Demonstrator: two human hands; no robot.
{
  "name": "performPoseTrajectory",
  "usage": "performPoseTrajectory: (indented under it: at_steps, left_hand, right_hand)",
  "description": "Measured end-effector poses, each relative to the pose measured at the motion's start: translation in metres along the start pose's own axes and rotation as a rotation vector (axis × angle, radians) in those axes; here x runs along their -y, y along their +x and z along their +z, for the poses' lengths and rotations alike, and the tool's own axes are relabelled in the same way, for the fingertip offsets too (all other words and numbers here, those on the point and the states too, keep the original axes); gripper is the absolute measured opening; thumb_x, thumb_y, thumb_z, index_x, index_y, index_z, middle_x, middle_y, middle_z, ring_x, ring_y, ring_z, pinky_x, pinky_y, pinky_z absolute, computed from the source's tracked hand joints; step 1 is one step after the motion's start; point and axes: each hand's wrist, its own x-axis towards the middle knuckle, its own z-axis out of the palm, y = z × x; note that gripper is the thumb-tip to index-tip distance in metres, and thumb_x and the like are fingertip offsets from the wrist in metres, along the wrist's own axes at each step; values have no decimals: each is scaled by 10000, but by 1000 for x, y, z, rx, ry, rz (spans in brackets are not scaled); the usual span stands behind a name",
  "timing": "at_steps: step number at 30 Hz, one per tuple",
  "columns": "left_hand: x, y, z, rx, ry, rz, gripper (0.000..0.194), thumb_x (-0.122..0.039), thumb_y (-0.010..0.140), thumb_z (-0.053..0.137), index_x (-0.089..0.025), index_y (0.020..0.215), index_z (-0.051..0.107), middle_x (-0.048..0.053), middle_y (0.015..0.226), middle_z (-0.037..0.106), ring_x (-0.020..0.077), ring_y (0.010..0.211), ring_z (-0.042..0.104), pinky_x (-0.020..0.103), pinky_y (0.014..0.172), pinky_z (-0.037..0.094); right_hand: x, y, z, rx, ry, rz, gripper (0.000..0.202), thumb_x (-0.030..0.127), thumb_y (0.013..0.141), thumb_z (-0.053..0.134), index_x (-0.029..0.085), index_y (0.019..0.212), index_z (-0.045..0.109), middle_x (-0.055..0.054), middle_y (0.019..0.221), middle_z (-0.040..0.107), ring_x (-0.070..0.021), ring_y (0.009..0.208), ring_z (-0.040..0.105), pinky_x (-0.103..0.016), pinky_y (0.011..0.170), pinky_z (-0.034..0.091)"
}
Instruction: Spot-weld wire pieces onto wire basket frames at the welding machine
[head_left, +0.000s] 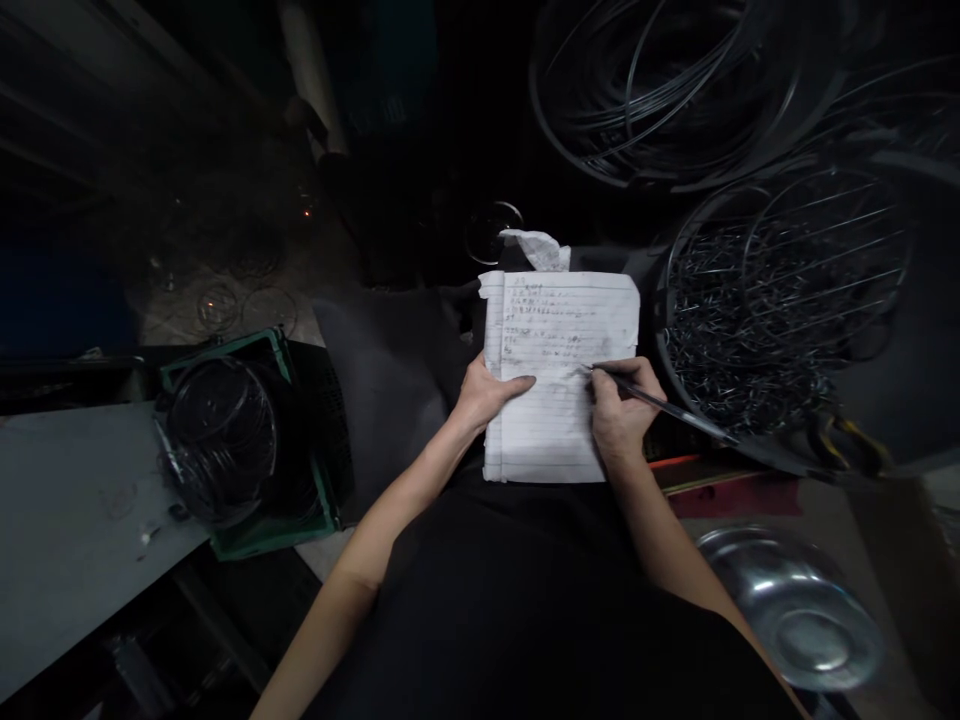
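A lined notebook (551, 430) lies open in front of me, its upper half covered in handwritten lines and a loose crumpled flap of paper (544, 250) sticking up past its top edge. My left hand (484, 393) grips the notebook's left side, thumb flat on the page and the other fingers hidden beneath. Between the fingers of my right hand (626, 405) is a pen (667, 405), its tip at the page just under the last written lines. That hand rests on the notebook's right edge.
On the right stands a round tub (664, 290) of small metal pieces, with yellow-handled pliers (847, 445) at its rim. Behind it is a coil of wire (675, 95). A metal basin (806, 610) sits lower right. At left are a green crate (270, 540) and a grey tabletop (67, 540).
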Motion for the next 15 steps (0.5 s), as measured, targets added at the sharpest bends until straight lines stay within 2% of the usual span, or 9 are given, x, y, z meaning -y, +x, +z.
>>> performPoseTrajectory:
  at_steps: [2,7,15]
  left_hand:
    - [-2,-1,1,-5,-1,-13,546,-218,555,823,-151,1057,621,89,1068,701,263,1005,650,367,873,526]
    - [-5,-1,2,-19,-9,-27,556,-217,530,832,-141,1039,621,100,1064,702,266,1008,649,373,884,522]
    - [-4,0,2,-21,-4,-29,547,-228,532,829,-142,1031,622,97,1047,705,268,993,656,385,881,528]
  right_hand:
    - [0,1,-2,-2,-15,4,66,240,749,591,179,734,570,22,634,556,-112,559,508,-249,534,411]
    - [1,2,-3,89,-84,-28,63,243,752,592,181,739,590,14,641,584,-122,580,536,-255,556,431]
    - [-1,2,1,108,-144,-26,74,261,759,591,189,743,584,22,632,574,-125,583,533,-255,567,427]
